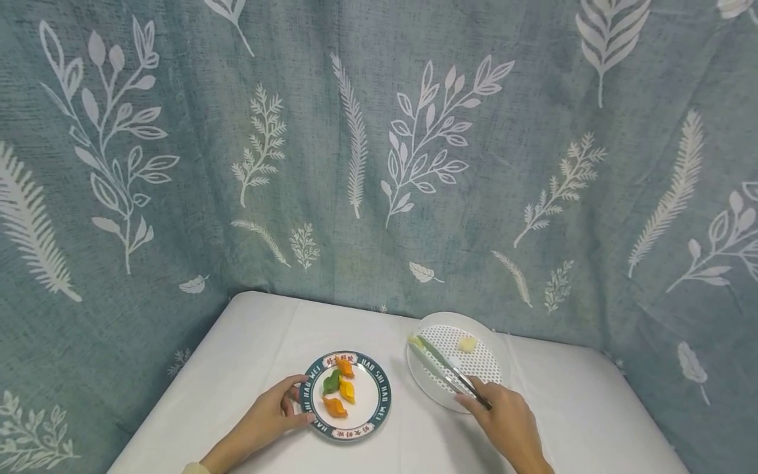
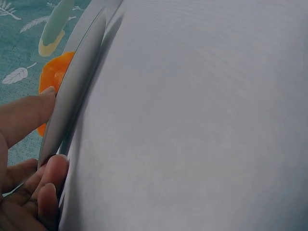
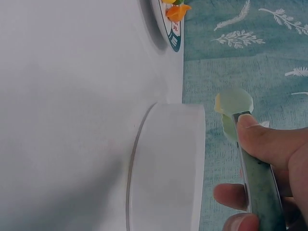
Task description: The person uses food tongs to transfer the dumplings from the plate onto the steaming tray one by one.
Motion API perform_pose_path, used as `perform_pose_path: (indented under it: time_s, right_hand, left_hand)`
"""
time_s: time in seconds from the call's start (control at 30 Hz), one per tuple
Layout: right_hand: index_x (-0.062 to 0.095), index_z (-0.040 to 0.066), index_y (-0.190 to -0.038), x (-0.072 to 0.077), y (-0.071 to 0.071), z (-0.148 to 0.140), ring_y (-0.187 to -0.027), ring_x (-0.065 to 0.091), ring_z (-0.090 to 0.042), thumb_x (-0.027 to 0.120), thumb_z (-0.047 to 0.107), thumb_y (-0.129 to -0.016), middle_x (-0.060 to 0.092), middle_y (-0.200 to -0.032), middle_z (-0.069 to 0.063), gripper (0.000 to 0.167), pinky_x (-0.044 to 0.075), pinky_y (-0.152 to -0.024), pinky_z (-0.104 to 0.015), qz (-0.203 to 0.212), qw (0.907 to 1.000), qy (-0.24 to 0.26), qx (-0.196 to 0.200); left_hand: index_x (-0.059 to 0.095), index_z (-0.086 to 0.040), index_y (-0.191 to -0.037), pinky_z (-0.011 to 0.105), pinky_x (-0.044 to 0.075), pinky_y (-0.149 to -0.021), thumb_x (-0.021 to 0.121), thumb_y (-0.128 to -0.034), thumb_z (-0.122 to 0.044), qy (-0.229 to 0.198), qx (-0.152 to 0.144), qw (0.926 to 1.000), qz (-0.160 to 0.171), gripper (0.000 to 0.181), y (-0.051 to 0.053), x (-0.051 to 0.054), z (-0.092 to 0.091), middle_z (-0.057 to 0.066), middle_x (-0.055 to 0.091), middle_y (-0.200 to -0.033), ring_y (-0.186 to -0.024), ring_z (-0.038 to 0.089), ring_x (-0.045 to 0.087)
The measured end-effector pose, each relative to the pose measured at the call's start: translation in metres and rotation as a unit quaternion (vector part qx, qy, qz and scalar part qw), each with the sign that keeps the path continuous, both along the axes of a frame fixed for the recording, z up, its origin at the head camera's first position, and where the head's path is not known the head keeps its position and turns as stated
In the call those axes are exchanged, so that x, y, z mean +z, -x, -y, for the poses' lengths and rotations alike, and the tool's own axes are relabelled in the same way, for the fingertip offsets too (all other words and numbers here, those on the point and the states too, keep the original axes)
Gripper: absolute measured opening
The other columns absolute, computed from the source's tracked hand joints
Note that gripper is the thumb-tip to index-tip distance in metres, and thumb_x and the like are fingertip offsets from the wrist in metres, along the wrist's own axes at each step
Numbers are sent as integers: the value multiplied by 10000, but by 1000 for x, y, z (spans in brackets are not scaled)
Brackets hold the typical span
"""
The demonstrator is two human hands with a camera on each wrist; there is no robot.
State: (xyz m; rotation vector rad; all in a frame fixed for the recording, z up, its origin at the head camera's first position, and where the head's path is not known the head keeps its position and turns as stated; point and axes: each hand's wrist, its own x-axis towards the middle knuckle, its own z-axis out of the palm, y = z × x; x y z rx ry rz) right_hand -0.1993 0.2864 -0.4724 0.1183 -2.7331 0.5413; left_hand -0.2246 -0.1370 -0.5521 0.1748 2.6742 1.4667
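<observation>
The left forearm [image 1: 227, 451] is angled forward and inward, and the left hand [image 1: 274, 413] is turned toward the right hand [image 1: 503, 418], with a wide gap left between the two. In the left wrist view, the left thumb [image 2: 26, 115] is stretched out above, while the left fingers [image 2: 55, 171] are bent below it in a pinch. The right wrist [image 1: 533, 457] is slanted forward and inward. The right thumb [image 3: 269, 139] is pressed down along its length, opposed by curled right fingers [image 3: 231, 196] in a firm grip.
</observation>
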Motion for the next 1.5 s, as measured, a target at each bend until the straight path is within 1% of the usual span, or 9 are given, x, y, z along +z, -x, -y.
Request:
perform_pose_path:
  time_s: [0.07,0.27,0.5,0.6,0.7,0.9,1.13,1.27,1.5]
  right_hand:
    - [750,72,-1233,0,2,-3,-925,734,-329,803,456,-878,765,-1054,-128,526,568,-748,-508,44,10000,11,-21]
    - [741,68,-1248,-3,10,-18,-996,719,-389,785,467,-893,752,-1113,-155,536,561,-776,-545,77,9999,6,-98]
    - [747,67,-1241,-7,19,-35,-871,723,-371,772,505,-894,760,-1041,-150,560,549,-677,-517,147,9996,-121,-216]
    - [747,65,-1239,-7,22,-40,-887,720,-389,763,521,-895,757,-1053,-158,571,544,-660,-515,137,9994,-195,-241]
    - [745,54,-1236,-8,25,-43,-859,717,-383,774,512,-888,755,-1030,-168,575,535,-640,-509,200,9991,-245,-276]
    - [735,34,-1243,-9,33,-48,-808,699,-341,779,516,-879,748,-1010,-178,606,507,-596,-485,525,9969,-379,-447]
    - [732,32,-1244,-9,43,-54,-674,588,-216,768,529,-881,740,-952,-156,616,472,-546,-425,896,9923,-506,-688]
    - [734,36,-1241,-8,46,-55,-690,598,-217,776,525,-873,742,-991,-180,613,488,-556,-432,1022,9905,-574,-718]
    - [737,28,-1224,-7,48,-54,-662,566,-215,788,492,-874,740,-974,-183,583,483,-547,-425,1181,9878,-668,-763]
  left_hand:
    - [560,-104,-1430,257,448,-592,933,-737,-352,-11,-12,10000,9,825,1,0,0,-23,609,-987,-739,156,522]
    - [560,-108,-1429,254,450,-593,930,-740,-354,-27,-13,10000,10,819,2,0,0,-28,608,-987,-734,149,526]
    - [556,-106,-1433,254,448,-593,927,-746,-355,-4,-49,10000,31,819,1,2,0,-19,609,-999,-739,152,524]
    - [554,-100,-1434,256,447,-593,926,-748,-356,-12,-53,10000,11,821,1,4,0,-17,607,-998,-738,154,522]
    - [551,-91,-1437,255,448,-592,926,-747,-352,-26,-70,10000,3,828,1,5,0,-14,602,-999,-736,155,521]
    - [546,-84,-1442,256,456,-594,925,-749,-346,-66,-98,9999,25,832,0,5,1,-10,606,-1002,-742,160,528]
    - [547,-86,-1441,255,453,-591,920,-755,-350,-32,-100,9999,-12,824,0,4,2,-11,605,-1003,-737,156,526]
    - [548,-87,-1440,255,451,-590,920,-756,-358,-18,-95,10000,-14,824,1,4,2,-13,608,-1001,-739,156,524]
    - [550,-86,-1438,256,449,-591,919,-756,-360,-29,-106,9999,12,822,0,4,2,-13,613,-1005,-741,157,525]
